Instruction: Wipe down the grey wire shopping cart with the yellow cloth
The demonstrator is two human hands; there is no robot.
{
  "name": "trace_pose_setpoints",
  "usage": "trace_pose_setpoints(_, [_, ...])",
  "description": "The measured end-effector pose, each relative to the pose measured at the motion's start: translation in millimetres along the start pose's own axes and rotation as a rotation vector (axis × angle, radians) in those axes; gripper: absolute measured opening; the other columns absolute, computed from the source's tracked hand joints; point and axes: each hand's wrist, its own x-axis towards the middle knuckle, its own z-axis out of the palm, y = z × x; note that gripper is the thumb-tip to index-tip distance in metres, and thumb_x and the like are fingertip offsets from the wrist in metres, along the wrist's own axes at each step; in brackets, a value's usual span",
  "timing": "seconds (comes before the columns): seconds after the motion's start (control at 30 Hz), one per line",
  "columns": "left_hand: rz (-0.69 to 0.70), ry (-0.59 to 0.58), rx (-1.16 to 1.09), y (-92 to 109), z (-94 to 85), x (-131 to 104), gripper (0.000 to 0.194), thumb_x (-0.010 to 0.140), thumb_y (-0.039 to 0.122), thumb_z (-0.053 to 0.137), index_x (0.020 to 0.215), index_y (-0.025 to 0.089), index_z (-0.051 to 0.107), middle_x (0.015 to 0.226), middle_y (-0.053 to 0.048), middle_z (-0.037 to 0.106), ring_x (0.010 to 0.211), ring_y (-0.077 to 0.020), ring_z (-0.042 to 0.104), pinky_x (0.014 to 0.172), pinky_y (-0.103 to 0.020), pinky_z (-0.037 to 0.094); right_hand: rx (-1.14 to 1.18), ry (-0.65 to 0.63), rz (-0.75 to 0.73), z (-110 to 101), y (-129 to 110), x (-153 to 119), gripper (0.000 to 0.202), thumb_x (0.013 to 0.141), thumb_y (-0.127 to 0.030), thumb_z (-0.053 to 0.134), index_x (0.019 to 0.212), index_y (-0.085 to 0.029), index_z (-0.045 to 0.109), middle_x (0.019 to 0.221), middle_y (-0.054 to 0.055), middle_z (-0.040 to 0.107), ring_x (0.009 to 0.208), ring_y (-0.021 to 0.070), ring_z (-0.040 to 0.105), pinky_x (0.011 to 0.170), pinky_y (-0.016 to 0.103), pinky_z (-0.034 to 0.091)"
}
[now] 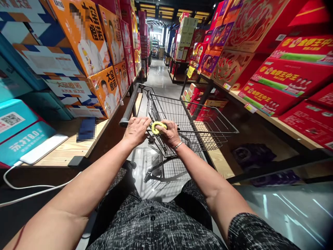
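A black wire shopping cart [171,109] stands sideways in front of me, its handle bar [130,106] to the left. My left hand [136,132] has its fingers curled over the cart's near edge, close to the end of the handle. In my right hand [170,133], closed over the cart's near rim, is a looped yellow-green cloth [156,127]. The loop sticks out to the left, between my two hands. My right fingertips are partly hidden behind it. The cart's wire basket shows no goods.
Orange drink cartons [105,92] are stacked on the left shelf. A white power bank [44,149] with a cable and a dark blue item [86,129] lie at its edge. Red boxes [278,81] fill the right shelf. A tiled aisle [158,69] runs ahead.
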Motion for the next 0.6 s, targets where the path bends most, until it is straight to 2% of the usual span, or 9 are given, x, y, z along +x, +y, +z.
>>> trace_pose_setpoints(0.1, [0.000,0.012,0.024,-5.6,3.4,-2.1,0.058,0.085,0.030,0.064,0.141,0.018,0.053,0.142,-0.015,0.056,0.122,-0.0367,0.051,0.105,-0.052,0.032,0.012,-0.045,0.073,-7.6,35.6,-25.0,0.025,0.091,-0.025,0.063,0.111,-0.037,0.072,0.127,0.003,0.056,0.115,0.0219,0.044,0.095,0.037,0.034])
trace_pose_setpoints(0.23, [-0.006,0.039,0.008,-6.7,6.9,-4.7,0.059,0.085,0.031,0.064,0.141,0.020,0.052,0.145,-0.013,0.053,0.124,-0.0369,0.048,0.106,-0.052,0.030,-0.036,-0.140,0.190,-32.3,107.7,-67.0,0.037,0.085,-0.020,0.063,0.119,-0.032,0.069,0.130,0.007,0.053,0.112,0.0244,0.046,0.093,0.039,0.037])
trace_pose_setpoints(0.3, [0.004,0.042,-0.008,-6.0,8.7,-4.3,0.063,0.084,0.032,0.066,0.143,0.020,0.050,0.146,-0.013,0.052,0.127,-0.0375,0.046,0.106,-0.053,0.029,-0.092,-0.152,0.333,-45.0,139.0,-86.2,0.042,0.082,-0.021,0.063,0.122,-0.031,0.067,0.130,0.009,0.051,0.111,0.0269,0.045,0.091,0.041,0.038])
trace_pose_setpoints(0.37, [0.021,0.041,-0.005,-4.9,10.1,-3.3,0.068,0.082,0.034,0.070,0.145,0.022,0.048,0.147,-0.012,0.051,0.128,-0.0376,0.044,0.106,-0.053,0.028,-0.165,-0.102,0.525,-50.1,154.6,-101.3,0.045,0.081,-0.023,0.061,0.126,-0.029,0.064,0.130,0.011,0.049,0.110,0.0294,0.044,0.089,0.044,0.039])
trace_pose_setpoints(0.4, [0.028,0.041,0.000,-4.3,10.4,-2.7,0.069,0.082,0.036,0.071,0.146,0.023,0.048,0.147,-0.012,0.051,0.128,-0.0375,0.044,0.105,-0.054,0.029,-0.198,-0.053,0.611,-48.1,154.0,-106.3,0.047,0.081,-0.024,0.059,0.128,-0.028,0.063,0.131,0.013,0.048,0.110,0.0304,0.044,0.089,0.045,0.039])
trace_pose_setpoints(0.47, [0.034,0.046,0.010,-3.0,9.4,-2.0,0.066,0.084,0.040,0.070,0.145,0.024,0.049,0.147,-0.010,0.051,0.127,-0.0369,0.045,0.104,-0.054,0.029,-0.223,0.068,0.702,-33.5,134.4,-110.1,0.048,0.082,-0.024,0.055,0.131,-0.023,0.059,0.130,0.015,0.043,0.110,0.0311,0.043,0.089,0.046,0.041])
trace_pose_setpoints(0.53, [0.042,0.052,0.015,-1.8,6.3,-1.7,0.056,0.090,0.044,0.063,0.141,0.024,0.054,0.144,-0.008,0.054,0.124,-0.0355,0.047,0.102,-0.053,0.029,-0.187,0.157,0.669,-7.1,92.4,-106.1,0.049,0.082,-0.022,0.052,0.131,-0.019,0.057,0.130,0.016,0.040,0.111,0.0303,0.043,0.091,0.045,0.042])
trace_pose_setpoints(0.6, [0.050,0.060,0.017,-0.7,1.6,-1.7,0.045,0.098,0.047,0.050,0.134,0.022,0.060,0.139,-0.007,0.058,0.119,-0.0331,0.050,0.101,-0.053,0.030,-0.105,0.167,0.542,25.0,37.3,-97.6,0.047,0.081,-0.021,0.053,0.128,-0.018,0.058,0.130,0.015,0.039,0.112,0.0282,0.044,0.094,0.041,0.043])
